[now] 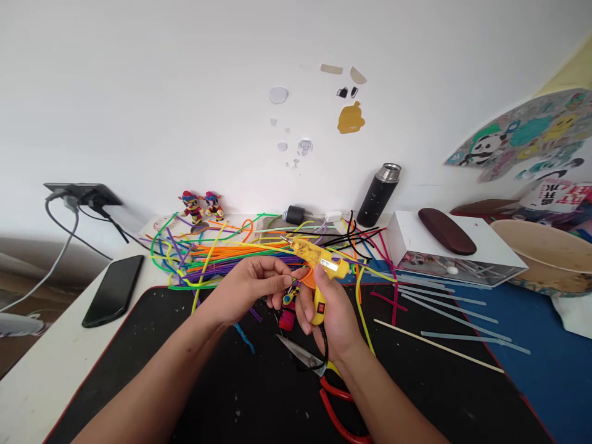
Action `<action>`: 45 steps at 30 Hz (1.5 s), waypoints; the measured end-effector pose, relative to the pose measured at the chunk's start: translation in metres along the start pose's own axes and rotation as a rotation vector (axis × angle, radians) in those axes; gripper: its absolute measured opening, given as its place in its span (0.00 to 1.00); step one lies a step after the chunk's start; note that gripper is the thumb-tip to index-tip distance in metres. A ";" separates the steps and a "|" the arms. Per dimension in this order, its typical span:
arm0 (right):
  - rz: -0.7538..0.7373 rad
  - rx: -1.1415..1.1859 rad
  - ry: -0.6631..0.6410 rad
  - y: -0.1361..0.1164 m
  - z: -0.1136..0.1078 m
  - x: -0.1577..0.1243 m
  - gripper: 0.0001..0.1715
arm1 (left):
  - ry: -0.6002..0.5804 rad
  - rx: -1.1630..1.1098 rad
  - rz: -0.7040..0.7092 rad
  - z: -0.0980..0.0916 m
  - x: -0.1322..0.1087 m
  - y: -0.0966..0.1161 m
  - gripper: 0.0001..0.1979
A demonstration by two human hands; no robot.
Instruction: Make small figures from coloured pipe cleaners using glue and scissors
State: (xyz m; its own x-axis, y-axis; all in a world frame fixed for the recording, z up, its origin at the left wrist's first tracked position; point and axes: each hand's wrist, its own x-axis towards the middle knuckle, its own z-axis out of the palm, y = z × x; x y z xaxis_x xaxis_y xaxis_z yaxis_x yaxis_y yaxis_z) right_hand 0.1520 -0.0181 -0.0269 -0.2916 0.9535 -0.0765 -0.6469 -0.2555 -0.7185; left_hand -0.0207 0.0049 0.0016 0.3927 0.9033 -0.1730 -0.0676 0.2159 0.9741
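Observation:
My right hand (330, 308) is wrapped round the handle of a yellow hot glue gun (319, 259), whose nozzle points up and to the left, away from me. Close beside it, the thumb and fingers of my left hand (261, 280) are pinched on a small pipe-cleaner figure (290, 295) with yellow and blue parts. The fingers partly cover this figure. A bright pink piece (287, 319) shows just under it; whether they are joined is unclear. Below the hands, scissors (303, 354) with red and yellow handles lie on the black mat (194, 382), partly behind my right wrist.
Many coloured pipe cleaners (240, 251) are heaped behind the hands. Two small finished figures (201, 205) stand by the wall. At right are a black flask (379, 194), a white box (407, 240), glue sticks (462, 311) and a wooden stick (439, 345). A phone (113, 290) lies left.

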 end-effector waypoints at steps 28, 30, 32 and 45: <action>0.008 -0.091 0.046 0.001 0.001 0.001 0.32 | 0.086 -0.323 -0.047 0.023 0.003 -0.006 0.20; 0.011 -0.090 0.057 0.001 0.001 0.001 0.32 | 0.089 -0.337 -0.047 0.024 0.003 -0.007 0.20; 0.017 -0.096 0.057 0.002 0.001 0.001 0.32 | 0.102 -0.364 -0.046 0.024 0.003 -0.007 0.19; 0.000 -0.127 0.035 0.002 -0.004 0.001 0.31 | 0.100 -0.413 -0.042 0.030 0.002 -0.006 0.18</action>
State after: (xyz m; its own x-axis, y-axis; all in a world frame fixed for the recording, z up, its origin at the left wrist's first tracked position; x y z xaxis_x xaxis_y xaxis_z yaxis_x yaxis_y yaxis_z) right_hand 0.1531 -0.0166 -0.0314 -0.2656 0.9590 -0.0987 -0.5522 -0.2353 -0.7998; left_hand 0.0077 -0.0054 -0.0003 0.3132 0.9176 -0.2448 -0.4230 0.3656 0.8291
